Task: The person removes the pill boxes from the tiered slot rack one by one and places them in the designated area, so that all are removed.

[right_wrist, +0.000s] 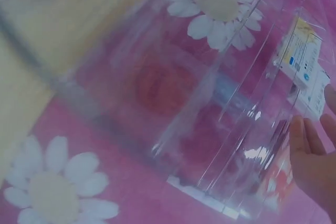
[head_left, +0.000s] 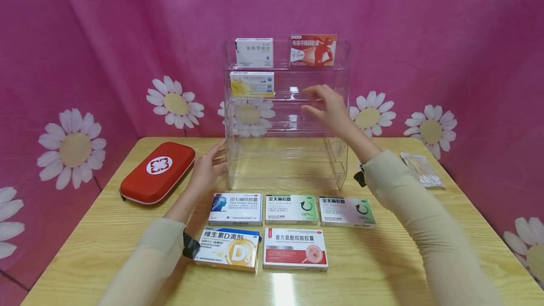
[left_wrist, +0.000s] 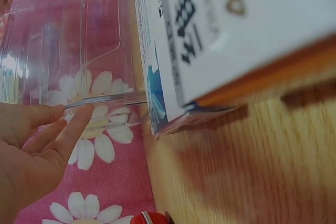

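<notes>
A clear plastic tiered rack (head_left: pixel 286 155) stands upright at the back of the table. My left hand (head_left: pixel 208 166) is at its left side, fingers extended; in the left wrist view the fingertips (left_wrist: pixel 86 109) touch the rack's clear edge. My right hand (head_left: pixel 329 107) is raised before the second tier from the top, thumb and fingers apart with nothing between them. Left of it on that tier stands a yellow-and-white medicine box (head_left: pixel 252 85). The top tier bears a white medicine box (head_left: pixel 255 53) at left and a red-and-white ibuprofen box (head_left: pixel 313 51) at right.
In front of the rack lie a blue-and-white medicine box (head_left: pixel 236 209), two green-and-white boxes (head_left: pixel 291 209), an orange-and-white vitamin D box (head_left: pixel 228 249) and a red-and-white capsule box (head_left: pixel 295 249). A red first-aid case (head_left: pixel 158 173) lies left; bagged cotton swabs (head_left: pixel 421 170) lie right.
</notes>
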Demonstrator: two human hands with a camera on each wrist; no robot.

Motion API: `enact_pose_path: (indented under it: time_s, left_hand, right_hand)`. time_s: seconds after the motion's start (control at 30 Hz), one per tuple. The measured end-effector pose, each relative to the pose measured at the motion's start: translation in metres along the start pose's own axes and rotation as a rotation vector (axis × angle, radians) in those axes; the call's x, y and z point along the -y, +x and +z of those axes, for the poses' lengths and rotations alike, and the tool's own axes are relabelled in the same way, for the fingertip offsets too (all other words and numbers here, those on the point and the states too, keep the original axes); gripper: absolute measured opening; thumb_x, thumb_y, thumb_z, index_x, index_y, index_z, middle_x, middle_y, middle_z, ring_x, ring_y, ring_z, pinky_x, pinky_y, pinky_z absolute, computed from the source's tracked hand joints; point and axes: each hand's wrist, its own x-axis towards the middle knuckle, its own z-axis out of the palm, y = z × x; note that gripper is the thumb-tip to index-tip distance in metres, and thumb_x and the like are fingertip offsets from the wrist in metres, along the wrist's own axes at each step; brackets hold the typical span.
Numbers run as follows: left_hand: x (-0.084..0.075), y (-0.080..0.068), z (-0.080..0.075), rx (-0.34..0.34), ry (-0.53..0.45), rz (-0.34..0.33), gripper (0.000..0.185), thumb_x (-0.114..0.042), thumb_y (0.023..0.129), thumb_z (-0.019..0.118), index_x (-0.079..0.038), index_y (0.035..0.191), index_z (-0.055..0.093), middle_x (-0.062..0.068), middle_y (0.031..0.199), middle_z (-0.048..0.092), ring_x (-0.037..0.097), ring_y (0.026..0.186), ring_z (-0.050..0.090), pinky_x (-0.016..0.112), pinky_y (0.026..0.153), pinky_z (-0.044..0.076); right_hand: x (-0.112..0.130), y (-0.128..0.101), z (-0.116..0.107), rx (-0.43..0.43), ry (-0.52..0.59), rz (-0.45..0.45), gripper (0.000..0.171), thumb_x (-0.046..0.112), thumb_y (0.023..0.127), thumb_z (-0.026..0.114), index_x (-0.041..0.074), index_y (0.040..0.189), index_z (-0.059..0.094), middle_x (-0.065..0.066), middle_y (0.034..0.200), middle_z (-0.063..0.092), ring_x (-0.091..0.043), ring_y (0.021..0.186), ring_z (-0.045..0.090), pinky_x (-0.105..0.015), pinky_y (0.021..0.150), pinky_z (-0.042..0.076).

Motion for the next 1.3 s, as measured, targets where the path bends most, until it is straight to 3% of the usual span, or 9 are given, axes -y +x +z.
enact_pose_path:
  time_s: [0.3, 0.53, 0.7, 0.97, 1.3]
  left_hand:
    - [0.005, 0.001, -0.001, 0.022, 0.002, -0.047, 0.068, 0.008, 0.092, 0.058, -0.013, 0.153, 0.033, 0.023, 0.143, 0.052, 0.040, 0.123, 0.059, 0.044, 0.093, 0.056]
    - [0.006, 0.000, 0.001, 0.030, -0.018, -0.067, 0.070, 0.005, 0.093, 0.058, -0.017, 0.154, 0.032, 0.022, 0.145, 0.051, 0.038, 0.126, 0.058, 0.044, 0.092, 0.057]
    - [0.008, 0.002, 0.001, 0.020, -0.023, -0.057, 0.070, 0.006, 0.093, 0.058, -0.017, 0.153, 0.033, 0.022, 0.144, 0.052, 0.038, 0.124, 0.059, 0.044, 0.090, 0.058]
    - [0.005, 0.006, -0.001, 0.031, -0.033, -0.063, 0.070, 0.005, 0.093, 0.058, -0.018, 0.154, 0.032, 0.021, 0.145, 0.051, 0.038, 0.126, 0.058, 0.043, 0.090, 0.058]
    - [0.002, 0.005, -0.002, 0.034, -0.024, -0.069, 0.070, 0.004, 0.094, 0.058, -0.019, 0.154, 0.032, 0.020, 0.146, 0.051, 0.038, 0.126, 0.059, 0.044, 0.092, 0.057]
  right_hand:
    - [0.011, 0.048, 0.039, 0.007, -0.078, -0.060, 0.045, 0.008, 0.087, 0.072, -0.001, 0.128, 0.057, -0.021, 0.121, 0.060, -0.034, 0.110, 0.058, -0.044, 0.102, 0.050]
    - [0.016, 0.071, 0.057, 0.040, -0.103, 0.002, 0.047, 0.009, 0.090, 0.069, 0.004, 0.134, 0.056, -0.019, 0.123, 0.054, -0.033, 0.112, 0.055, -0.043, 0.103, 0.048]
    - [0.017, 0.079, 0.066, 0.026, -0.098, 0.030, 0.035, 0.008, 0.091, 0.067, 0.001, 0.125, 0.060, -0.020, 0.118, 0.054, -0.034, 0.107, 0.056, -0.044, 0.100, 0.050]
    - [0.019, 0.085, 0.075, -0.089, -0.068, 0.010, 0.019, -0.005, 0.089, 0.061, -0.004, 0.107, 0.059, -0.023, 0.104, 0.061, -0.033, 0.098, 0.063, -0.037, 0.091, 0.057]
    - [0.017, 0.080, 0.063, -0.157, 0.020, 0.058, 0.019, -0.006, 0.089, 0.061, -0.005, 0.108, 0.060, -0.023, 0.107, 0.060, -0.031, 0.104, 0.065, -0.032, 0.095, 0.058]
